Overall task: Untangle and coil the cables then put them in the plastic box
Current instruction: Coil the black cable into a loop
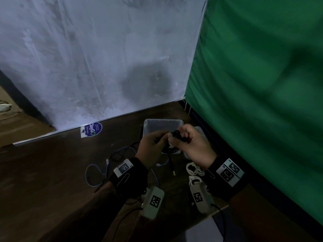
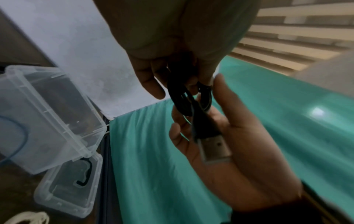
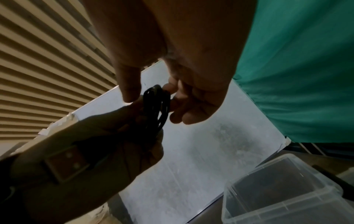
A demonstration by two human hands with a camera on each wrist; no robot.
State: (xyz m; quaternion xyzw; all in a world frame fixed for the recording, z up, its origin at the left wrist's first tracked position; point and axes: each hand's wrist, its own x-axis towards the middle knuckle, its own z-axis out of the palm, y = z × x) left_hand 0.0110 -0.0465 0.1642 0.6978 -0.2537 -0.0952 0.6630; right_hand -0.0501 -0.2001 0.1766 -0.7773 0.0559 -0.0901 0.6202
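Note:
A black cable (image 1: 176, 135), wound into a small coil, is held up over the clear plastic box (image 1: 162, 123). My left hand (image 1: 163, 137) pinches the coil from the left and my right hand (image 1: 181, 135) grips it from the right. In the left wrist view my left hand (image 2: 172, 72) pinches the coil (image 2: 180, 98) from above. The right hand (image 2: 220, 121) lies under it. The cable's loose tail hangs down with a metal USB plug (image 1: 174, 172) at its end. In the right wrist view the coil (image 3: 157, 106) sits between the fingers of my right hand (image 3: 172, 97).
A thin blue cable (image 1: 94, 173) lies looped on the dark wooden table, left of my hands. White cables (image 1: 193, 169) lie bundled near my right wrist. The box lid (image 2: 70, 186) lies beside the box. A white wall and a green cloth (image 1: 253, 102) close off the back and the right.

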